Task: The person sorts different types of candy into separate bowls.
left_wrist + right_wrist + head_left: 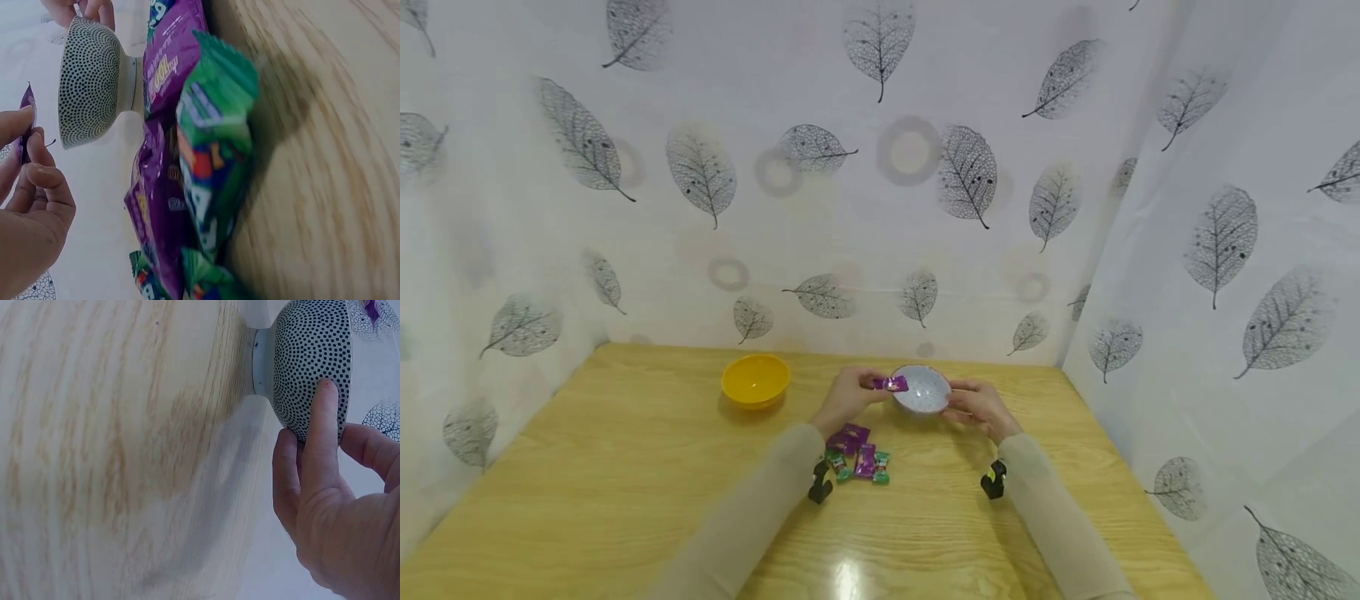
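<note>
My left hand (850,398) pinches a small purple candy packet (892,384) above the left rim of a white bowl (922,392). The outside of this bowl (89,81) has dark dots, as the wrist views show. My right hand (981,407) grips the bowl's right side, thumb at the rim and fingers against the outer wall (315,369). The bowl stands upright on its foot. Below my left hand lies a pile of purple packets (865,461) and green-wrapped candies (881,468). Whatever is on the bowl's near inner side cannot be made out.
A yellow bowl (756,379) stands at the back left of the wooden table (625,467). Leaf-patterned white curtains (880,208) hang behind the table and on both sides. A black wrist mount (820,483) hangs under each sleeve.
</note>
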Motion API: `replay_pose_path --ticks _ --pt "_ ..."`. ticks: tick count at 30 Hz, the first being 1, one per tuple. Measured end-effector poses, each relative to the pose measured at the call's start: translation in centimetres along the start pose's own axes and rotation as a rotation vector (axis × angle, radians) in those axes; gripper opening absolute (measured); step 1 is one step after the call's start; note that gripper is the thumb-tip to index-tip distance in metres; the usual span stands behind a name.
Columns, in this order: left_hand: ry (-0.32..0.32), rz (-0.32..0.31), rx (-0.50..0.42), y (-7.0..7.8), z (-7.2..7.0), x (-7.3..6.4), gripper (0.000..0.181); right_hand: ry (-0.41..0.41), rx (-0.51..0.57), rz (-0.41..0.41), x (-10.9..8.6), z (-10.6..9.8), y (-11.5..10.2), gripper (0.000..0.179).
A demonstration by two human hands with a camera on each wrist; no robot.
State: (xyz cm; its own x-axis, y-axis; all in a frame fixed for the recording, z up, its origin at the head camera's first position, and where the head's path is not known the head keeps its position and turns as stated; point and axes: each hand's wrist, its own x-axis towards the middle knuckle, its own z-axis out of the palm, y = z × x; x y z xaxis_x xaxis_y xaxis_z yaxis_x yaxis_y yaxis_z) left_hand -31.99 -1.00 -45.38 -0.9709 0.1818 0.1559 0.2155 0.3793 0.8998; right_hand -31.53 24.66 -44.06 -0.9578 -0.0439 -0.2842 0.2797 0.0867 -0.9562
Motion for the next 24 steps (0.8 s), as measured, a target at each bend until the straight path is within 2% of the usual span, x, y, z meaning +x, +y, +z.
replay_pose_path --ticks 13,18,24 --pt "0.015 0.007 0.010 0.7 2.0 0.2 0.036 0.006 0.000 0.007 0.0 0.2 -0.1 0.047" --pt "-0.004 0.021 -0.025 0.8 1.8 0.1 0.041 0.005 -0.005 -0.007 0.0 0.1 0.0 0.047" --pt "-0.016 0.021 -0.046 0.2 0.7 -0.2 0.040 -0.006 -0.019 -0.018 0.0 -0.1 0.1 0.048"
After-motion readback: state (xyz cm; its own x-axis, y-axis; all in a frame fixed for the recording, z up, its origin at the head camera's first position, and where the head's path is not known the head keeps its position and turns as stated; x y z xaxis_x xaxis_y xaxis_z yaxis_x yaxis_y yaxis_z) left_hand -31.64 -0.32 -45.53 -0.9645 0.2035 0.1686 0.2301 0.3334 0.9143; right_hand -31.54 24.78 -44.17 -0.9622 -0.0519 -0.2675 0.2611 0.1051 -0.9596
